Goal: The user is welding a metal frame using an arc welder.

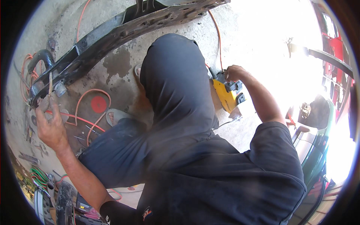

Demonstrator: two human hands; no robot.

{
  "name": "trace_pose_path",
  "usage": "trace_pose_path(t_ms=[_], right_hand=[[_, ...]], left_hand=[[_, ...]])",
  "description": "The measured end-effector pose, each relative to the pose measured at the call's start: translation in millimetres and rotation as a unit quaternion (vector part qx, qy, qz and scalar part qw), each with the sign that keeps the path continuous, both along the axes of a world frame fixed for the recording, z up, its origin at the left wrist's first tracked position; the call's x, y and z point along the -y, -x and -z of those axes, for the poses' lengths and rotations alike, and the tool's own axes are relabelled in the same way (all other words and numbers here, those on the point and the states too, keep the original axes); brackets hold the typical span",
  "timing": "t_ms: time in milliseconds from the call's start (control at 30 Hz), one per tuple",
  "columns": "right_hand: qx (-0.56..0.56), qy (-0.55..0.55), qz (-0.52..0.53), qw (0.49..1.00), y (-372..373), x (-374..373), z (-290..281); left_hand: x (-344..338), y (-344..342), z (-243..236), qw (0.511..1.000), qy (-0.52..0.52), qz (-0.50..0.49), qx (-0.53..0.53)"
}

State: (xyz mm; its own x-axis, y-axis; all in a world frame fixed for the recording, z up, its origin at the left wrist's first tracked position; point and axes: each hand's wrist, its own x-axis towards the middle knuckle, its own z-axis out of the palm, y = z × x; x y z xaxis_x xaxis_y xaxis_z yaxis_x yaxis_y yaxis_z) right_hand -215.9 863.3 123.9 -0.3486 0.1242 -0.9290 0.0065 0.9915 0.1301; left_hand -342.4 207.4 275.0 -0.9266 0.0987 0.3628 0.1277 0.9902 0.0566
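At the left, my left hand [50, 125] has curled fingertips at the end of a dark steel beam [108, 39], beside the lower end of a thin pale strip [50, 80]; what they grip is unclear. A black curved bar [43, 58] rises from that end of the beam. Right of my bent knee, my right hand [234, 74] has its fingers closed at the top of a yellow machine [227, 95] with dark fittings, where cables join; the exact part held is hidden.
Orange hoses [90, 91] loop over the stained concrete floor [118, 60], with a red disc [98, 104] and scattered hand tools [30, 159] at left. Green hose [37, 176] lies lower left. At right are a dark green curved body [318, 146] and red equipment [333, 48].
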Motion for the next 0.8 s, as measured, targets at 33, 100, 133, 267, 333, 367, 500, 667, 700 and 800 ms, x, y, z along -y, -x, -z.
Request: trace_pose_path(t_ms=[33, 100, 133, 267, 333, 367, 500, 667, 700, 800], right_hand=[[0.008, -0.008, -0.007, 1.0, -6, -5, 4], [0.016, -0.016, -0.016, 1.0, -6, -3, 4], [0.019, -0.013, -0.016, 1.0, -8, -4, 2], [0.05, -0.011, 0.002, 0.999, 2, 5, -1], [0.047, -0.028, -0.005, 0.998, 2, 0, -3], [0.047, -0.031, -0.016, 0.998, 3, 3, -1], [0.071, -0.062, -0.013, 0.995, 7, 6, 2], [-0.018, -0.005, 0.05, 0.999, 19, -2, -17], [-0.046, -0.002, 0.089, 0.995, 35, 18, -39], [-0.226, 0.049, 0.137, 0.963, 61, 27, -68]], left_hand=[[-1, 0, 0, 1.0, -0.017, 0.016, 0.001], [-3, 0, 2, 1.0, -0.008, 0.006, 0.003], [-3, 0, 4, 1.0, 0.001, -0.004, 0.004], [0, -1, -1, 1.0, 0.008, -0.002, 0.009], [-2, 1, 5, 1.0, 0.0, 0.003, 0.007], [-1, 1, 2, 1.0, 0.004, 0.002, 0.007], [-2, 1, -2, 1.0, 0.003, -0.002, 0.015], [-4, 3, 2, 1.0, 0.005, 0.001, 0.009], [-2, 1, 2, 1.0, 0.008, -0.004, 0.008], [-2, 3, -6, 1.0, 0.012, 0.0, 0.005]])
